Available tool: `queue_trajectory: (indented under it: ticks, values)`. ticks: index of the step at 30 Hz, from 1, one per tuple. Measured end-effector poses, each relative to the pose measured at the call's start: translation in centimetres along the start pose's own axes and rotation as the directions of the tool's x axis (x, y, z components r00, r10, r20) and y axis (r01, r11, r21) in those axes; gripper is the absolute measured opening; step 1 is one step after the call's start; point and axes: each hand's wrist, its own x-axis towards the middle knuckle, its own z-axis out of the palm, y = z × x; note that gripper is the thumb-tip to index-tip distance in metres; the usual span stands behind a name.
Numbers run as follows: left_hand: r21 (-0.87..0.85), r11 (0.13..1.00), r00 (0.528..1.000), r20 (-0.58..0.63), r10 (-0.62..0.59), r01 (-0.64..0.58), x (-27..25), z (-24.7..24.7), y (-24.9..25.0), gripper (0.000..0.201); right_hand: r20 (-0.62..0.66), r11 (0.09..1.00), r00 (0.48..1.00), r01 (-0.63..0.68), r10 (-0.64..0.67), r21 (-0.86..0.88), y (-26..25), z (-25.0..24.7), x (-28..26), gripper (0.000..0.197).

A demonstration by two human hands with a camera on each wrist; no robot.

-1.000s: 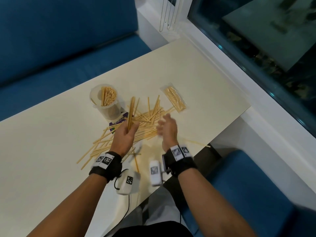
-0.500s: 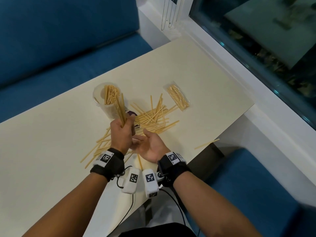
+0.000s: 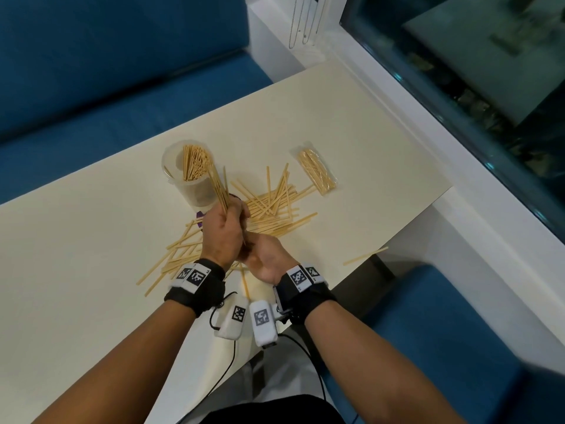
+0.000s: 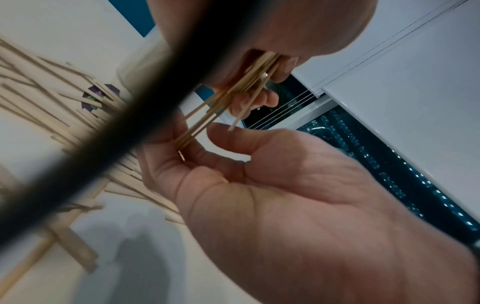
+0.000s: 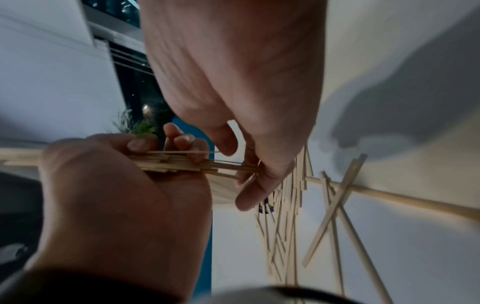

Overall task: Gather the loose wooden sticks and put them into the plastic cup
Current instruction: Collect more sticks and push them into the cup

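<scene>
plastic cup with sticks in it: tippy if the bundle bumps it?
Probably. The plastic cup looks thin, clear and tall, so likely light. Its sticks lean to one side, shifting weight off centre. The left hand holds the bundle right beside it, so a nudge may slide or tip it.

sticks (image 3: 269, 206): pale, loose, criss-crossed on table | plastic cup (image 3: 189, 179): clear, upright, partly filled with sticks

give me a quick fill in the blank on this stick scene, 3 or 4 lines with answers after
1. The left hand grips a bundle of wooden ____.
2. The plastic cup stands upright and already holds ____.
3. A clear packet of sticks lies to the ____ of the loose pile.
4. The right hand meets the bundle's ____ end.

Missing words: sticks; sticks; right; lower
</scene>
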Motion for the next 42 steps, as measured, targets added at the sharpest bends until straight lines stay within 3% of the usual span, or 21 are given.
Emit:
queue_trajectory:
  ticks: [5, 8, 20, 28, 31, 33, 34, 35, 37, 38, 39, 40, 42]
  values:
    - [-0.134, 0.99, 0.998, -0.027, -0.054, 0.05, 0.2, 0.3, 0.4, 0.045, 0.005, 0.983, 0.996, -0.093, 0.093, 0.158, -0.8, -0.4, 0.5, 0.031]
    - [-0.02, 1.0, 0.995, -0.096, -0.015, 0.013, 0.2, 0.2, 0.5, 0.061, 0.001, 0.987, 0.994, -0.107, 0.107, 0.116, -1.3, 0.0, 0.0, 0.051]
    - [-0.004, 0.999, 0.985, -0.171, 0.033, -0.034, 0.1, 0.0, 0.5, 0.051, 0.275, 0.953, 0.957, -0.162, 0.09, 0.254, -2.3, 0.2, -1.1, 0.058]
    - [-0.064, 0.998, 0.987, -0.158, 0.008, -0.018, 0.4, -0.5, 0.0, 0.069, 0.303, 0.98, 0.952, -0.106, 0.05, 0.171, -2.1, 0.6, -1.4, 0.068]
    - [-0.054, 0.998, 0.995, -0.097, -0.028, 0.023, 0.1, -0.7, -0.1, 0.06, 0.191, 0.997, 0.982, 0.011, 0.003, -0.074, -2.3, 0.9, -1.3, 0.081]
    - [-0.003, 0.999, 0.998, -0.047, -0.048, 0.048, -0.1, -1.1, -0.4, 0.048, 0.015, 0.875, 0.978, 0.191, -0.206, -0.445, -3.2, 1.3, -2.1, 0.077]
    - [0.034, 0.998, 0.998, -0.013, -0.054, 0.054, -0.1, -1.4, -0.6, 0.05, -0.016, 0.741, 0.924, 0.295, -0.381, -0.603, -4.0, 1.5, -2.6, 0.07]
    - [0.069, 0.996, 0.998, 0.022, -0.065, 0.063, -0.2, -1.6, -0.7, 0.053, 0.019, 0.602, 0.837, 0.409, -0.547, -0.686, -5.1, 1.8, -3.4, 0.061]
    - [0.14, 0.987, 0.993, 0.077, -0.088, 0.076, -0.5, -2.0, -0.6, 0.054, 0.206, 0.335, 0.602, 0.66, -0.772, -0.672, -7.3, 3.1, -5.4, 0.046]
    - [0.164, 0.983, 0.99, 0.1, -0.098, 0.081, -0.7, -2.2, -0.6, 0.053, 0.326, 0.181, 0.501, 0.723, -0.802, -0.667, -8.1, 4.0, -6.3, 0.041]
    - [0.179, 0.98, 0.988, 0.113, -0.107, 0.086, -0.8, -2.3, -0.6, 0.052, 0.447, 0.026, 0.453, 0.724, -0.771, -0.69, -8.6, 4.9, -6.9, 0.038]
    - [0.19, 0.978, 0.986, 0.12, -0.112, 0.088, -0.8, -2.3, -0.6, 0.052, 0.548, -0.11, 0.476, 0.679, -0.688, -0.726, -8.7, 5.8, -7.3, 0.036]
    - [0.204, 0.974, 0.984, 0.123, -0.127, 0.1, -0.8, -2.4, -0.7, 0.039, 0.586, -0.266, 0.653, 0.528, -0.479, -0.807, -8.3, 6.9, -7.3, 0.034]
